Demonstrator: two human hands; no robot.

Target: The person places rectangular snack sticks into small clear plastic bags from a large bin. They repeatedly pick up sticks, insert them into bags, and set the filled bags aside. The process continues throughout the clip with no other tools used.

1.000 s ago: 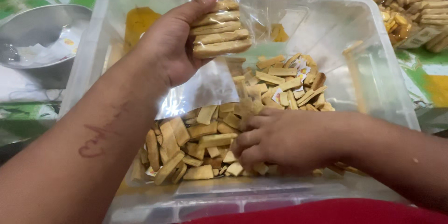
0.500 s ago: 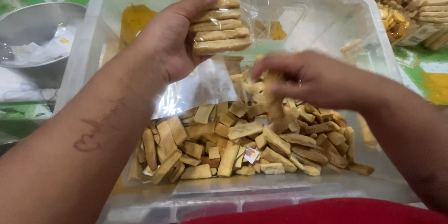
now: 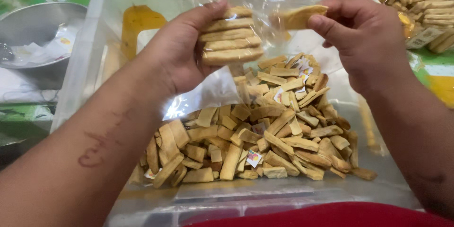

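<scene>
Green patterned cloth lies under our clear plastic bin (image 3: 85, 61). Nearest us in the bin, a loose biscuit pile (image 3: 265, 132) remains unpacked. Above it, our left hand (image 3: 182, 49) clasps a clear bag (image 3: 222, 80) holding four stacked sticks; our right hand (image 3: 364, 33) pinches one biscuit stick (image 3: 298, 16) at its mouth.

Two hands (image 3: 189, 52), one clear tub (image 3: 109, 0), four stacked biscuits (image 3: 231, 37)

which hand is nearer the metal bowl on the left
Left. The left hand holds a clear bag of stacked biscuits nearer the metal bowl; the right hand holds a biscuit piece on the far side.
</scene>
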